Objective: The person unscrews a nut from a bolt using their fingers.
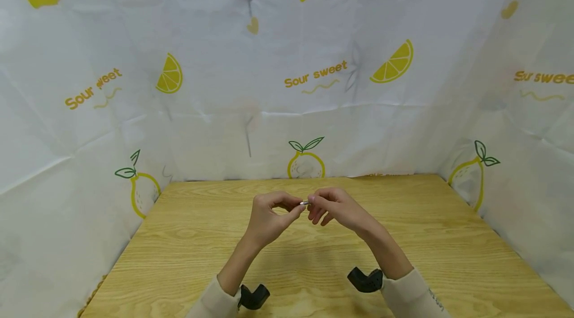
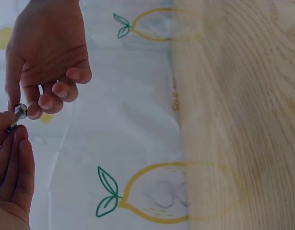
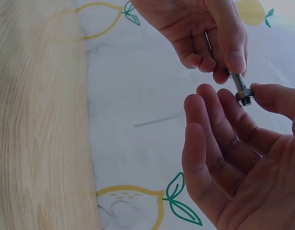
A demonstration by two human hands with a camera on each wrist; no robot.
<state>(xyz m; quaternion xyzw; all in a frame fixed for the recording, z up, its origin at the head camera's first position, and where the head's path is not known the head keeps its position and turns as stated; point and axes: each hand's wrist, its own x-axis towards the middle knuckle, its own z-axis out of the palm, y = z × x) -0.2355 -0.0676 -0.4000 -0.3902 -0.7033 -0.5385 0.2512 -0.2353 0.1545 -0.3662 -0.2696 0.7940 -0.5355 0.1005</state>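
Above the table, the left hand (image 1: 272,218) pinches the head end of a small silver bolt (image 3: 238,82) between thumb and fingers, hiding the head. Threads show along the shank in the right wrist view. A hex nut (image 3: 243,95) sits on the bolt close to its free end, with a short bit of thread sticking out past it. The right hand (image 1: 338,208) has its thumb and index finger on opposite sides of the nut, its other fingers loosely bent. In the left wrist view the nut (image 2: 21,110) lies between the two hands' fingertips.
A light wood-grain table (image 1: 188,248) spreads under both hands. White cloth (image 1: 215,74) printed with lemons hangs behind it and at both sides. Each wrist carries a black camera mount, one left (image 1: 254,298) and one right (image 1: 365,280).
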